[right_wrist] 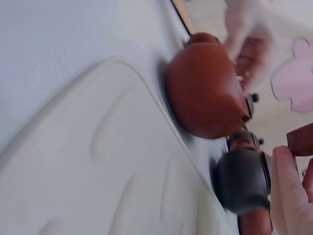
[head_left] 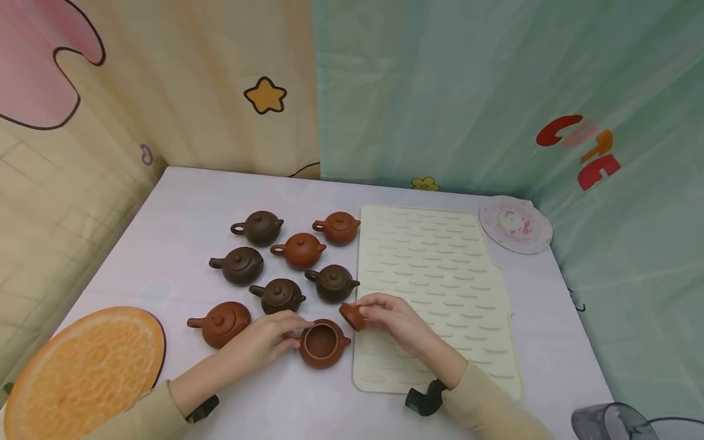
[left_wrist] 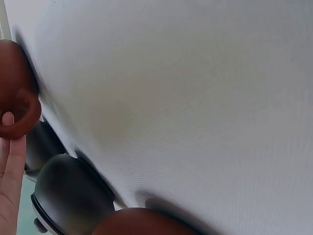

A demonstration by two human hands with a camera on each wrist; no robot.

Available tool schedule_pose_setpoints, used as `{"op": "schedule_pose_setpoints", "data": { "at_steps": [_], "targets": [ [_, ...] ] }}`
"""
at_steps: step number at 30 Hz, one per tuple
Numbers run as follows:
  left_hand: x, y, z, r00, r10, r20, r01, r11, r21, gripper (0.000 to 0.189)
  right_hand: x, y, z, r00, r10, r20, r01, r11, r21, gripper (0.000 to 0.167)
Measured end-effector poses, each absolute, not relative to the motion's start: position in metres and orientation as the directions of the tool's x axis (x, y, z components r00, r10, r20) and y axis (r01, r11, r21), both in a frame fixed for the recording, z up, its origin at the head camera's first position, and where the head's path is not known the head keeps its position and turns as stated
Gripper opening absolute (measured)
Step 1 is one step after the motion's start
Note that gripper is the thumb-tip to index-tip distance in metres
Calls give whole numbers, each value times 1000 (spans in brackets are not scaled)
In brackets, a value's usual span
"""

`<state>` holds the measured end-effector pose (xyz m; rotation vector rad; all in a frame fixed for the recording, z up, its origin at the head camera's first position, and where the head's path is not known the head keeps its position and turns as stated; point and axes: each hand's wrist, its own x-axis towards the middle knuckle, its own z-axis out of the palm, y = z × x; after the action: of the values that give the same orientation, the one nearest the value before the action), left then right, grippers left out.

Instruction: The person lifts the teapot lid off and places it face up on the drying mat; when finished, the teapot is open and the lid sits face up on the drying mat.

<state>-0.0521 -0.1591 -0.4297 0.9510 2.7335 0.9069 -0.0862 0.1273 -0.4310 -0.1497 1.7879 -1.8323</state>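
A lidless reddish-brown teapot (head_left: 323, 360) stands upright on the table, its round mouth facing up. My left hand (head_left: 274, 337) grips its handle, and in the left wrist view a fingertip (left_wrist: 8, 118) shows inside the handle loop. Just right of the spout, my right hand (head_left: 393, 318) pinches a reddish-brown lid (head_left: 352, 316), tilted and held apart from the pot. The right wrist view shows this lid (right_wrist: 301, 141) at its right edge, partly cut off. Left of my left forearm sits another reddish teapot (head_left: 225, 325) with its lid on.
Several lidded teapots, dark brown (head_left: 279, 296) and reddish (head_left: 302, 250), cluster behind my hands. A cream textured mat (head_left: 429, 269) lies to the right, a pink-patterned plate (head_left: 516, 225) beyond it. An orange round mat (head_left: 88, 366) is at left, a clear container (head_left: 610, 421) at lower right.
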Motion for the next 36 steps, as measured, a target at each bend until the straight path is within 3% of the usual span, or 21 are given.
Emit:
{"op": "schedule_pose_setpoints", "data": {
  "at_steps": [5,11,19,26,36],
  "targets": [
    [-54,-159,-428,-801,594,75,524,635,567,32,-93,160,-434,-793,-483,-371,503,-177,-846,18],
    [-54,-159,-427,-802,594,67,519,635,572,32,-91,187,-440,-796,-462,-391,531,-221,-818,21],
    [-55,-160,-428,-802,594,63,512,630,583,32,-88,194,-448,-814,-395,-425,393,164,-905,56],
    [-55,-159,-428,-802,594,57,509,631,586,32,-85,189,-444,-839,-360,-408,311,298,-902,50],
    [-54,-159,-430,-812,581,54,493,635,595,34,-83,188,-444,-901,-206,-381,243,489,-838,30]
  ]
}}
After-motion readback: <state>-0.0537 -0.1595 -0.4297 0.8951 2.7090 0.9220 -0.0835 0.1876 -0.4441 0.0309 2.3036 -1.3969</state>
